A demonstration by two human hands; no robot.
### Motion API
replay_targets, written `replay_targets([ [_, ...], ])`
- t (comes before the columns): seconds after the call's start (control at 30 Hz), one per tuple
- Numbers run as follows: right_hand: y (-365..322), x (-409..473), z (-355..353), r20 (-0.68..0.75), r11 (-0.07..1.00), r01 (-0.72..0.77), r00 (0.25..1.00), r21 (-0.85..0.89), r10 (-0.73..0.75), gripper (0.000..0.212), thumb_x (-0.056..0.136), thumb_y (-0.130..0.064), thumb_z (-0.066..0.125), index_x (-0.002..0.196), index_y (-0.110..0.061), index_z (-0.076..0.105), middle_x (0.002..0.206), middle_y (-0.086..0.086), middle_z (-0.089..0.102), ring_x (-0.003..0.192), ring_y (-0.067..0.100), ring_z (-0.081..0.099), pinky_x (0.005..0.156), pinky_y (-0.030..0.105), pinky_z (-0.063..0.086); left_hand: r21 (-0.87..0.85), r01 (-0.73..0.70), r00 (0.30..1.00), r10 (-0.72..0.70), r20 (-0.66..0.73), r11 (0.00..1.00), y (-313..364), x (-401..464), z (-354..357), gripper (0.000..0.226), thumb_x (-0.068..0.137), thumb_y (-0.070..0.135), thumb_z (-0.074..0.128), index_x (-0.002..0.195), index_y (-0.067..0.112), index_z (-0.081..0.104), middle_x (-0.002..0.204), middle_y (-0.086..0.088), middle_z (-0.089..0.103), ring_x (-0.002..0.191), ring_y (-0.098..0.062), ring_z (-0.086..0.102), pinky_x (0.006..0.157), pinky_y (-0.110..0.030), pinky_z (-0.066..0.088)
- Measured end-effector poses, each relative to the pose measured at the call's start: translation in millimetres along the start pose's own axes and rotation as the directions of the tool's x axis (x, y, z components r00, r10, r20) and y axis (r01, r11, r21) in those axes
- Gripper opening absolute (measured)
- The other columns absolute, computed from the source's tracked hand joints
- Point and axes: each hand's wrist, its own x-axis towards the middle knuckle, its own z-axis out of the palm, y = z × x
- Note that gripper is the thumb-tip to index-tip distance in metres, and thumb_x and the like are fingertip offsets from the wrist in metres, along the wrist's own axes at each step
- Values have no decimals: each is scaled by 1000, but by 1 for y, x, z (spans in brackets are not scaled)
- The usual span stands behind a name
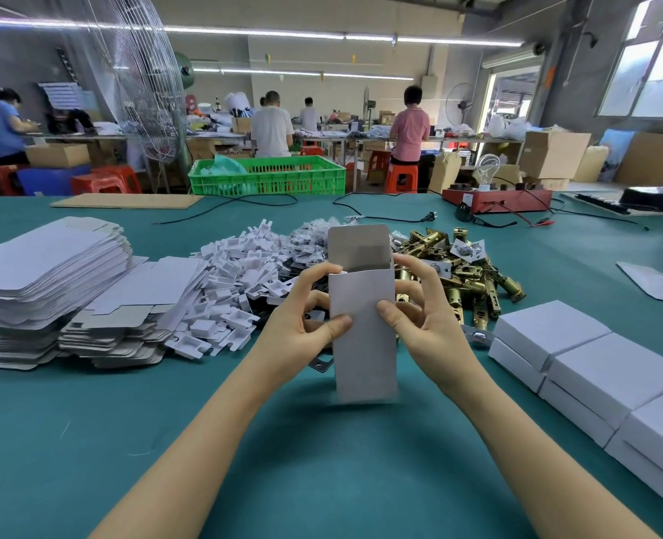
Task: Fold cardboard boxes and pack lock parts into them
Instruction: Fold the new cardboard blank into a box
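A white cardboard box [364, 344] stands upright above the green table [322, 461], its top flap open and pointing up. My left hand [302, 320] grips its left side, thumb on the front face and fingers curled behind. My right hand [419, 305] grips the right side the same way. Behind the box lie a heap of brass lock latches [473, 282], a pile of white plastic inserts [236, 289] and small bagged parts [310, 243]. Flat unfolded box blanks [49, 282] are stacked at the left.
Several closed white boxes [602, 375] are lined up at the right. A red test device with a bulb [497, 198], black cables [380, 215], a cardboard sheet [127, 200] and a green crate [267, 175] sit at the far edge. People work at benches behind.
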Motion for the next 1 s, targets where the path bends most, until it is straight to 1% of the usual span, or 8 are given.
replay_targets([
  [0.2,-1,0,-3,-11,999,-23,1000,38,23,45,92,-8,57,112,-48,53,99,-13,65,87,9,67,68,22,53,-5,6,1000,-6,-6,1000,0,-1,4,55,91,12,67,114,58,48,102,-1,68,82,-32,72,71,-63,55],
  [0.27,-1,0,-4,-13,999,-31,999,36,32,43,92,-5,56,109,-44,53,97,-12,65,87,10,66,67,23,54,-5,4,1000,-4,-1,1000,0,-2,6,56,92,11,67,114,58,48,102,-2,67,81,-34,71,66,-62,53],
  [0.4,-4,0,-5,-14,1000,-21,1000,12,21,29,87,-17,57,107,-38,51,99,-9,63,84,17,66,66,33,56,-4,-5,1000,5,-9,1000,2,-2,8,58,92,8,66,113,60,49,103,-2,67,81,-28,73,71,-63,53],
  [0.57,-8,0,-8,-22,1000,19,1000,-21,-19,28,91,-6,59,104,-29,49,105,-30,59,85,6,64,63,24,53,-16,-5,1000,5,-8,1000,2,-3,10,59,92,6,65,117,58,50,104,4,68,88,-20,73,80,-63,53],
  [0.67,-9,2,-7,-22,999,25,999,-39,-25,30,91,0,59,101,-26,48,121,-41,47,94,1,62,69,18,51,-22,-5,1000,5,-15,1000,2,-3,11,60,92,5,65,117,58,51,105,3,68,89,-20,73,83,-59,54],
  [0.73,-12,4,-7,-14,993,53,998,-101,-55,32,90,1,60,100,-26,47,120,-44,45,98,-2,59,74,16,50,-35,-4,1000,4,-8,999,2,-3,10,59,93,6,64,118,57,51,105,5,68,89,-19,73,78,-52,58],
  [0.87,-15,3,-7,-19,973,107,993,-203,-113,39,88,2,61,99,-31,46,119,-30,49,99,-5,54,76,10,45,-44,15,1000,-14,13,999,1,-3,9,56,94,10,63,121,57,49,107,6,67,85,-22,73,58,-54,54],
  [1.0,-17,4,-9,-40,980,78,995,-181,-87,51,86,2,63,109,-37,41,112,-17,54,98,7,58,76,17,48,-49,25,999,-24,25,999,2,-3,9,55,95,11,62,121,57,48,106,9,68,85,-20,73,56,-57,52],
])
